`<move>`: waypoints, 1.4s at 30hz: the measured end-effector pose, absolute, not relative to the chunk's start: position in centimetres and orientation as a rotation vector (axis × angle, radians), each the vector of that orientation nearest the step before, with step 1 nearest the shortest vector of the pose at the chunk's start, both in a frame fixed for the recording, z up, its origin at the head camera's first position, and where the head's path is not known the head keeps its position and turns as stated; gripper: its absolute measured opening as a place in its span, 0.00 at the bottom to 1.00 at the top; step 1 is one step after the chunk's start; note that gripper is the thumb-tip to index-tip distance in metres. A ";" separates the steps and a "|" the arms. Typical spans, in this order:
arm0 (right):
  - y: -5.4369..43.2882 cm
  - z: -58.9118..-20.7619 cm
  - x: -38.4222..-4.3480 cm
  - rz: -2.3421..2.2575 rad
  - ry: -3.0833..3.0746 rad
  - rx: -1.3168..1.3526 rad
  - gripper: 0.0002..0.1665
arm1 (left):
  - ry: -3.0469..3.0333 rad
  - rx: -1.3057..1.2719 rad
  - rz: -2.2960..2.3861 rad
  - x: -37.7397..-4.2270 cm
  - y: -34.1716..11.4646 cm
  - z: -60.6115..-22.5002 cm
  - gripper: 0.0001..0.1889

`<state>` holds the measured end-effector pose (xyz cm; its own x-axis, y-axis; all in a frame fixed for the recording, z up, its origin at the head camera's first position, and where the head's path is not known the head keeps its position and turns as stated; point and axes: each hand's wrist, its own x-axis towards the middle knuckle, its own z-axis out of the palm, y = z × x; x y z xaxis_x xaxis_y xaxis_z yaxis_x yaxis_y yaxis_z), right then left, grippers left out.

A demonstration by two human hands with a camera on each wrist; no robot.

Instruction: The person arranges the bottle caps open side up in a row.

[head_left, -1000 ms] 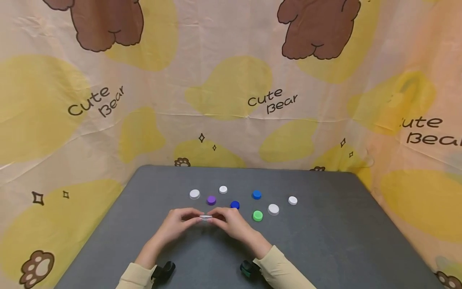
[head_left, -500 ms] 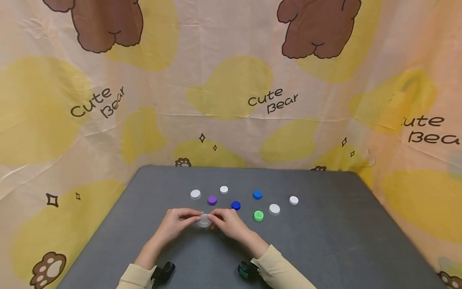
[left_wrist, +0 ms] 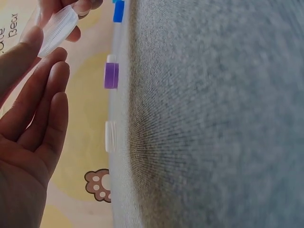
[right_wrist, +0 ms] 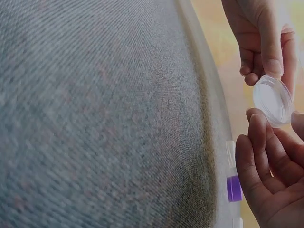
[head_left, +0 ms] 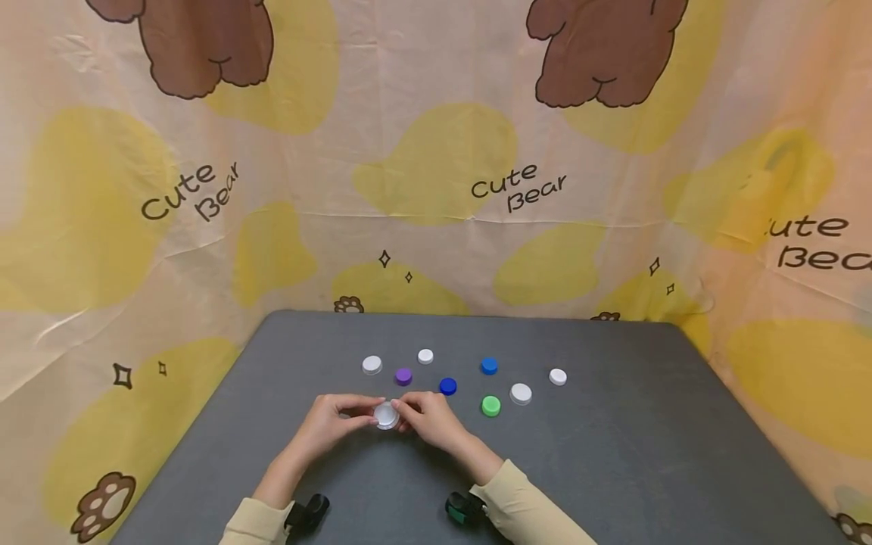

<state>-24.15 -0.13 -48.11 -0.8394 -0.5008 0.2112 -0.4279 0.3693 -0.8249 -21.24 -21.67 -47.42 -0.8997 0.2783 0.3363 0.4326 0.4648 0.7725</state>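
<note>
In the head view a round lid (head_left: 386, 415) of clear and whitish plastic is held above the table, its round face tilted toward me. My left hand (head_left: 332, 418) pinches its left edge between thumb and forefinger. From the right side, my right hand (head_left: 436, 422) grips the opposite edge, with some fingertips hidden behind it. The left wrist view shows fine ribs along the side of the lid (left_wrist: 59, 32), while the other left fingers (left_wrist: 58, 78) stay off it. Seen from the right wrist, the lid (right_wrist: 271, 100) is a shallow see-through disc with a raised rim.
Beyond the hands on the grey table (head_left: 613, 454) lie several caps: purple (head_left: 403, 376), dark blue (head_left: 447, 386), blue (head_left: 489, 366), green (head_left: 491, 406), and small white ones (head_left: 425, 356). Larger white lids with clear rims (head_left: 521, 393) lie among them. A printed cloth (head_left: 436, 166) hangs behind.
The lid was edge-on to the head camera and has been tipped so its round face shows. Both hands keep hold of it in nearly the same place. The caps on the table stay put.
</note>
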 end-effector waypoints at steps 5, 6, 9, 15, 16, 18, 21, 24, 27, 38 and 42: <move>-0.5 -48.1 -24.0 -1.516 2.507 -0.849 0.16 | -2.585 -0.563 -1.443 -20.9 -21.8 -46.8 0.16; -0.5 -48.1 -24.0 -1.520 2.500 -0.851 0.15 | -2.593 -0.555 -1.438 -20.9 -21.9 -46.7 0.16; -0.8 -48.1 -23.9 -1.519 2.497 -0.860 0.14 | -2.599 -0.550 -1.428 -21.1 -22.4 -47.1 0.18; -1.3 -47.9 -23.7 -1.478 2.533 -0.913 0.14 | -2.616 -0.542 -1.402 -21.0 -23.1 -46.9 0.19; -1.3 -47.8 -23.7 -1.467 2.542 -0.926 0.15 | -2.621 -0.536 -1.397 -20.9 -23.2 -47.0 0.19; -1.5 -47.8 -23.6 -1.454 2.553 -0.952 0.16 | -2.630 -0.524 -1.390 -20.9 -23.4 -47.0 0.19; -1.7 -47.9 -23.6 -1.439 2.558 -0.988 0.19 | -2.651 -0.496 -1.380 -20.8 -23.8 -47.1 0.19; -2.0 -48.0 -23.6 -1.434 2.545 -1.017 0.21 | -2.671 -0.469 -1.379 -20.8 -24.2 -47.1 0.19; -2.3 -48.1 -23.6 -1.436 2.533 -1.039 0.21 | -2.695 -0.463 -1.372 -20.7 -24.6 -47.1 0.19; -3.7 -48.3 -23.5 -1.340 2.551 -1.115 0.17 | -2.743 -0.588 -1.290 -20.7 -26.4 -47.6 0.17; -4.2 -48.4 -23.4 -1.296 2.582 -1.107 0.17 | -2.727 -0.639 -1.280 -20.7 -27.0 -48.0 0.16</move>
